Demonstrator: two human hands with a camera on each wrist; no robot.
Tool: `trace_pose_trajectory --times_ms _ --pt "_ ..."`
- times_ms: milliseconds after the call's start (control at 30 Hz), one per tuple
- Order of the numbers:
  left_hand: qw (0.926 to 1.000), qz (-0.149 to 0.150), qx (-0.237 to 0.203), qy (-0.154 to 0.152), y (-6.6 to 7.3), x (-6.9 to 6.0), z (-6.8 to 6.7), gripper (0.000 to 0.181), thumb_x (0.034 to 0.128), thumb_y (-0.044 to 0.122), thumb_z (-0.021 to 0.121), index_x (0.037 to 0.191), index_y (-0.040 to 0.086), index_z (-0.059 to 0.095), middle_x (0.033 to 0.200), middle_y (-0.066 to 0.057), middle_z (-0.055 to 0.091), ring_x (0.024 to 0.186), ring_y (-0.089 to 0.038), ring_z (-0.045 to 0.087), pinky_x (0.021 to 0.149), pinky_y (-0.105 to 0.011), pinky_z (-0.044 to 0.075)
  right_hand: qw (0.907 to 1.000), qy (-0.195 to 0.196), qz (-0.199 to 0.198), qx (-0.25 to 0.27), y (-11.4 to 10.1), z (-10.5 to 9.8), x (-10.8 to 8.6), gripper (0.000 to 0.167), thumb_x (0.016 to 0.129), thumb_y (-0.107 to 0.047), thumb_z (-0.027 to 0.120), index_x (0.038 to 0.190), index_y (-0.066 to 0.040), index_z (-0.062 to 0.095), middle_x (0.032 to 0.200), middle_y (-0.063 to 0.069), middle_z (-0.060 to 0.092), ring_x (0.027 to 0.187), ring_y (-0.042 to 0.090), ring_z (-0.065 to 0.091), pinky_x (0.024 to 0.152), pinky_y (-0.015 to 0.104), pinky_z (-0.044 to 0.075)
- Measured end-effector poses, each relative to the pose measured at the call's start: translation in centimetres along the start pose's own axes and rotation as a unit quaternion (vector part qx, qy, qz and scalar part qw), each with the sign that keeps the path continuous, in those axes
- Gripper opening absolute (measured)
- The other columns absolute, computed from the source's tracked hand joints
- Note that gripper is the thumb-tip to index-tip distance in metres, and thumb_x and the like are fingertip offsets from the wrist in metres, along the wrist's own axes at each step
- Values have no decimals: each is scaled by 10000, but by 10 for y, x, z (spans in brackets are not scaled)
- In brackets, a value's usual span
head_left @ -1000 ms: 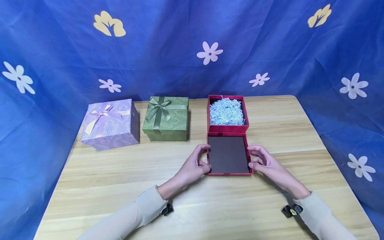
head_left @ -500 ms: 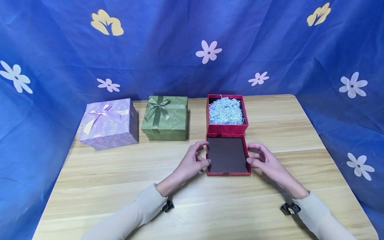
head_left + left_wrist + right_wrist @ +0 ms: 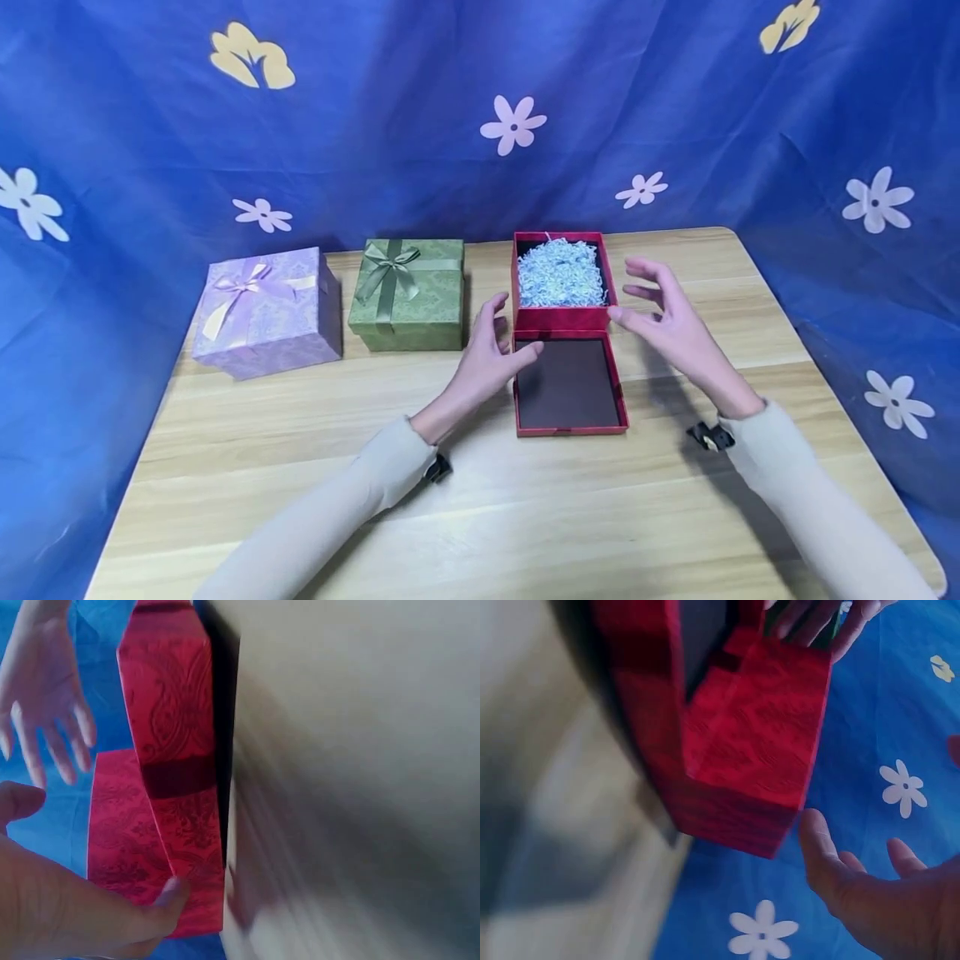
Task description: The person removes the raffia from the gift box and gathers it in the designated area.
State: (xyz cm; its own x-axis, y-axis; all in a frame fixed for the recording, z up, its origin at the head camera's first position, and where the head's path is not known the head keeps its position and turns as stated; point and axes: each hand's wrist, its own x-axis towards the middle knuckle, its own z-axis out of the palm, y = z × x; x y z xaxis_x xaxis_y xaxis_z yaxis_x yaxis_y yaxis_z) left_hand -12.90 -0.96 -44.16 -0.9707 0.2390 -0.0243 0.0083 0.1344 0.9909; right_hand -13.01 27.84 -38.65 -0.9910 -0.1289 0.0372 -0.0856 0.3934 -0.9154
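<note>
A red box (image 3: 562, 318) filled with pale blue shredded paper (image 3: 561, 273) stands at the back of the table. Its red lid (image 3: 572, 432) lies upturned against the box's front, dark inside facing up. Over the lid's left edge hovers my left hand (image 3: 486, 358), thumb and fingers spread, holding nothing. My right hand (image 3: 675, 329) is raised beside the box's right wall, fingers apart and holding nothing. The right wrist view has the right thumb (image 3: 817, 840) close to a corner of the box (image 3: 757, 727); whether they touch I cannot tell.
A green box (image 3: 420, 312) with a ribbon bow stands left of the red box. Further left is a lilac box (image 3: 273, 312), also with a bow. A blue curtain (image 3: 420, 125) with flower prints hangs behind the wooden table (image 3: 300, 450).
Both hands have come away from the sides of the lid and moved up and toward the box, the right one further. The lid has stayed in front of the box.
</note>
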Motion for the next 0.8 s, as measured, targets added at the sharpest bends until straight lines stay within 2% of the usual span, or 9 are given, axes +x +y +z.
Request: trace_pose_trajectory --times_ms 200,367,600,700,800 --pt "9992 16 363 185 -2 26 6 1117 894 351 878 1739 117 185 1768 -107 229 1601 -378 280 1255 -537 324 9983 -224 -101 -524 -17 7 38 876 964 -385 851 1668 -172 374 1684 103 378 1476 423 482 1100 640 491" --pt "9982 -10 566 191 -5 46 8 1173 883 361 894 1751 145 137 1778 -108 201 1616 -311 228 1273 -557 271 9919 -668 -180 -1067 -29 20 62 877 969 -384 843 1666 -133 374 1699 133 357 1469 499 463 1140 665 438" --pt "9993 131 354 -24 -9 61 13 1247 878 292 920 1759 117 54 1779 -111 174 1586 -248 253 1276 -499 280 9772 -1271 418 -1650 -29 41 94 953 955 -329 829 1687 -47 287 1640 239 374 1454 411 409 1203 634 358" --pt "9992 135 386 -40 -10 66 14 1281 864 294 934 1762 124 36 1788 -113 156 1597 -237 231 1280 -469 271 9696 -1594 650 -1742 -23 48 106 1023 957 -340 823 1705 -20 204 1650 261 331 1476 417 358 1221 626 337" --pt "9992 76 390 -69 -10 70 14 1308 853 294 945 1765 144 20 1795 -119 139 1610 -247 211 1282 -466 265 9603 -1852 890 -1886 -17 53 115 1093 957 -399 817 1721 -42 122 1694 282 237 1536 436 259 1232 650 299"
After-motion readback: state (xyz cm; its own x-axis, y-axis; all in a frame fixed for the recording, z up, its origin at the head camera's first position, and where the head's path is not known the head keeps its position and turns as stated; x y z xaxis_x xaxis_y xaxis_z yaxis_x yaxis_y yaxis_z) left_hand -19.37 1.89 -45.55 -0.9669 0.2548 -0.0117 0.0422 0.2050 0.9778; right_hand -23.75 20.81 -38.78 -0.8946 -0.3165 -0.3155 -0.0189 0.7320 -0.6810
